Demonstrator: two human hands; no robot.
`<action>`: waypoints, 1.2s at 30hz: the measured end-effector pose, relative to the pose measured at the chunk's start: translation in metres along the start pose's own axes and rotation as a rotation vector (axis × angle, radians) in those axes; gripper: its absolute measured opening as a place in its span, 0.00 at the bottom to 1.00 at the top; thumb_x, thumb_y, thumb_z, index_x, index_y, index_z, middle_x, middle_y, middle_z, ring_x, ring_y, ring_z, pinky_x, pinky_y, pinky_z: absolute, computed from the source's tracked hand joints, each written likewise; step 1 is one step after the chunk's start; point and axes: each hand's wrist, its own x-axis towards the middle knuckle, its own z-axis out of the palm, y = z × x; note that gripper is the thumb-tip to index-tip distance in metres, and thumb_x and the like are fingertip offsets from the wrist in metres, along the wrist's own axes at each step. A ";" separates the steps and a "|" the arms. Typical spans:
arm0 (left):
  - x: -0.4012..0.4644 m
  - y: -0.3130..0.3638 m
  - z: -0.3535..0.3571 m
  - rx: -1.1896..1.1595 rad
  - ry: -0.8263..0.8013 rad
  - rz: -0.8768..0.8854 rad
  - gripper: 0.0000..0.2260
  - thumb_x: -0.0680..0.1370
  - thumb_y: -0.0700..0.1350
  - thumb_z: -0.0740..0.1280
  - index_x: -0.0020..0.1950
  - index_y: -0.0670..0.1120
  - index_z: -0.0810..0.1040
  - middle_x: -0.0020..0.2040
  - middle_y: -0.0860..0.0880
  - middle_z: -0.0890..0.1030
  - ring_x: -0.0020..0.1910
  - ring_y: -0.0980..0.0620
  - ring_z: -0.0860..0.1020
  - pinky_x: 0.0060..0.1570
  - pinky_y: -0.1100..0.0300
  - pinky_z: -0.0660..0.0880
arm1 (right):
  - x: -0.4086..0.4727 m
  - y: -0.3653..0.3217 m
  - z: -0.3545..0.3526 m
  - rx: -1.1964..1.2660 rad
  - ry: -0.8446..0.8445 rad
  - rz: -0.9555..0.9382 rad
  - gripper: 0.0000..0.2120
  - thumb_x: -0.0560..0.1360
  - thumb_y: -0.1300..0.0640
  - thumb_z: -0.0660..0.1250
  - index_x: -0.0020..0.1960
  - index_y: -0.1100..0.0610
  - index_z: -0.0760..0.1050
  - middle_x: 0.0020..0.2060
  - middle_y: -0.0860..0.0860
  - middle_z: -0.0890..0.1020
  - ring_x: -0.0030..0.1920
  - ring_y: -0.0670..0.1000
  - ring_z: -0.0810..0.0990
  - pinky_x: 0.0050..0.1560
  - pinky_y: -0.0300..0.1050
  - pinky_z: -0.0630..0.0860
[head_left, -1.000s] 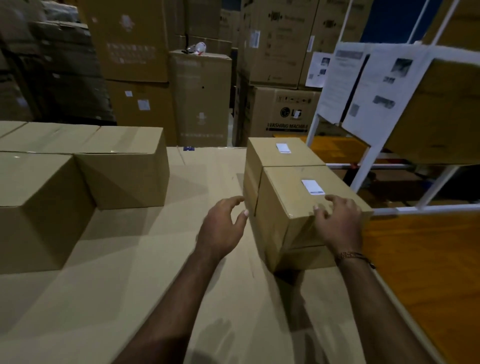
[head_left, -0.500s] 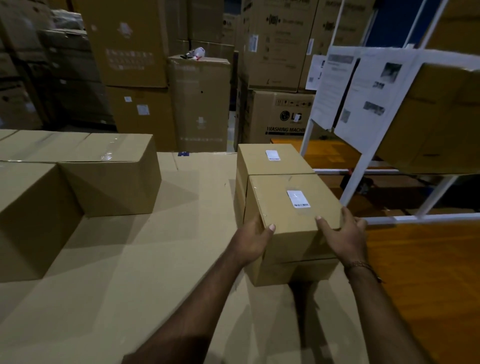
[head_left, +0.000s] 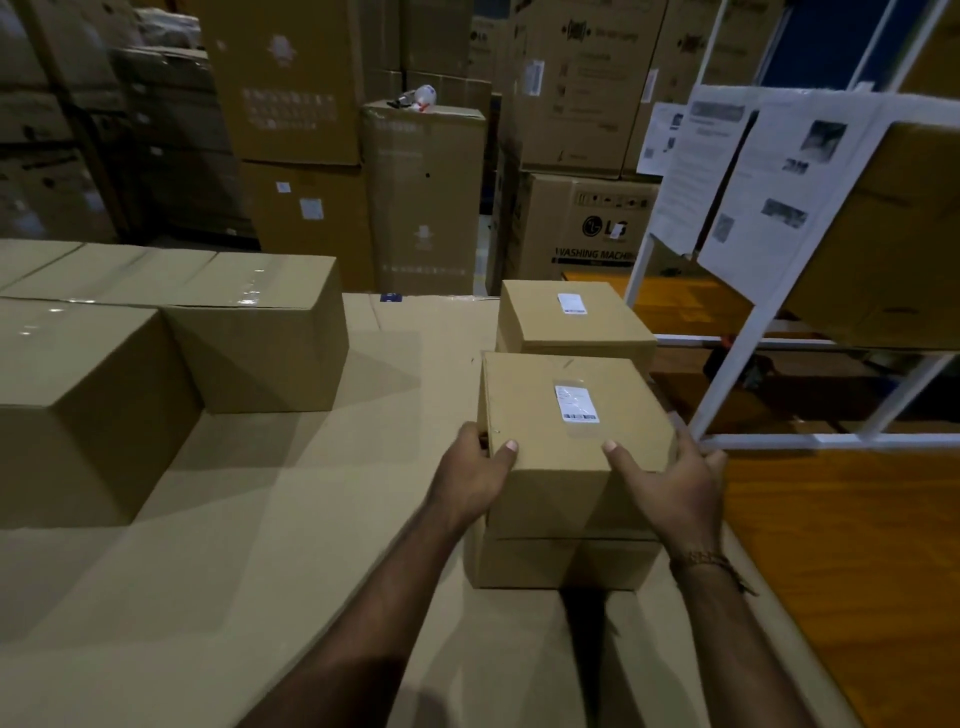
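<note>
From the head camera we see both hands on a small cardboard box (head_left: 550, 483). The left hand (head_left: 475, 480) grips its left side, thumb lying on the top edge and fingers wrapped round the side wall. The right hand (head_left: 670, 483) grips the right side the same way, thumb on top, with a bracelet (head_left: 701, 560) at the wrist. The box has a white label (head_left: 575, 404) on its lid and sits directly above a lower box (head_left: 566, 564); we cannot tell whether it rests on that one or is lifted just clear. Just behind stands another labelled box (head_left: 571, 332). All of them are on a wide cardboard surface (head_left: 311, 519), near its right edge. Well apart to the left we see two larger boxes (head_left: 260, 332). To the right stands a white rack (head_left: 748, 338) hung with printed sheets (head_left: 753, 208), over an orange floor (head_left: 857, 545). Tall cartons fill the background, one marked washing machine carton (head_left: 582, 228)
</note>
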 end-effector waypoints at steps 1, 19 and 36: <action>-0.004 -0.003 -0.009 -0.008 0.015 -0.005 0.19 0.83 0.52 0.68 0.70 0.45 0.74 0.65 0.49 0.81 0.61 0.48 0.79 0.63 0.53 0.76 | -0.008 -0.006 0.004 -0.008 0.010 -0.005 0.54 0.66 0.24 0.71 0.83 0.50 0.61 0.71 0.55 0.65 0.70 0.62 0.71 0.64 0.62 0.80; -0.159 -0.097 -0.276 -0.092 0.167 0.064 0.10 0.85 0.48 0.66 0.66 0.52 0.71 0.56 0.59 0.78 0.54 0.62 0.77 0.53 0.59 0.75 | -0.286 -0.176 0.072 0.110 0.018 -0.117 0.53 0.71 0.30 0.75 0.84 0.56 0.59 0.67 0.54 0.67 0.68 0.57 0.72 0.67 0.48 0.73; -0.271 -0.202 -0.464 -0.076 0.217 -0.048 0.16 0.86 0.48 0.65 0.72 0.47 0.71 0.64 0.52 0.79 0.61 0.52 0.78 0.58 0.55 0.75 | -0.484 -0.258 0.159 0.121 -0.081 -0.147 0.50 0.71 0.29 0.73 0.84 0.53 0.61 0.65 0.49 0.65 0.67 0.55 0.71 0.64 0.56 0.80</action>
